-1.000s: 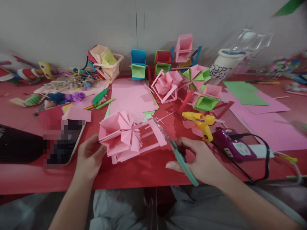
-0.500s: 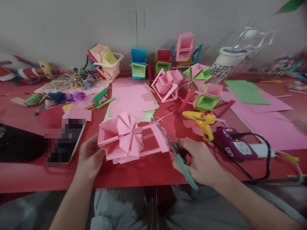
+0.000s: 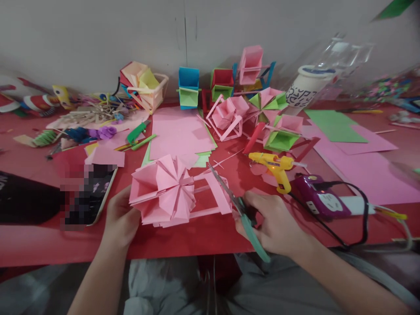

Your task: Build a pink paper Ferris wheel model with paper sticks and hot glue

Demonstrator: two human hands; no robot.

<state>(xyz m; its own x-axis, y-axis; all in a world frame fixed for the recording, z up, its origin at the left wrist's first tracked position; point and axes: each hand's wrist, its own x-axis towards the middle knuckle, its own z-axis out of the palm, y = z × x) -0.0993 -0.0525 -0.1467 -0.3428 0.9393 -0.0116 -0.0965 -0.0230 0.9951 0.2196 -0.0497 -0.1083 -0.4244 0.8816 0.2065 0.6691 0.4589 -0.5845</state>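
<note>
My left hand (image 3: 123,218) is closed on the left side of a pink folded-paper model (image 3: 175,188), its fingertips hidden behind the paper. Pleated fans and box-like cups make up the model's body, and a frame of pink strips juts out to the right. In my right hand (image 3: 271,223) is a pair of scissors (image 3: 252,240) with pale green handles. The blades point up and left, lying close beside the outer end of the strip frame; whether they touch it I cannot tell.
Pink sheets (image 3: 180,131) lie behind the model. A yellow glue gun (image 3: 278,168) and purple power strip (image 3: 323,197) sit to the right. At left are a phone (image 3: 95,192) and a black cylinder (image 3: 26,199). More paper models (image 3: 229,113) stand near the wall.
The pink model has turned slightly in my left hand, its pleated fan facing me more. My right hand and the scissors stay nearly in place.
</note>
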